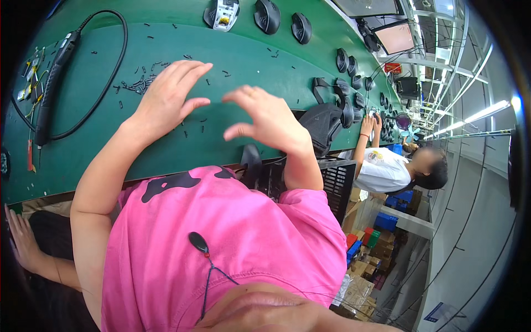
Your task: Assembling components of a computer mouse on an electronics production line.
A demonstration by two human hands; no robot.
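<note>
My left hand (168, 99) hovers over the green bench, its fingers stretched and the thumb apart, with nothing visible in it. Beside it lies a loose pile of small black plastic pieces (139, 84), partly hidden by the hand. My right hand (271, 119) is held opposite, slightly blurred, thumb and fingers apart around an empty gap. More of the small black pieces are scattered on the green mat (221, 47) around both hands. A black backpack-like shell (322, 124), perhaps a stack of mouse covers, lies just right of my right hand.
At the left lie a black electric screwdriver (55, 83) with a looped cable, and a red-handled screwdriver (30, 155). Black computer mice (267, 16) line the far side, one open white mouse shell (222, 14) among them. A black crate (336, 180) stands right; a co-worker (387, 169) sits beyond.
</note>
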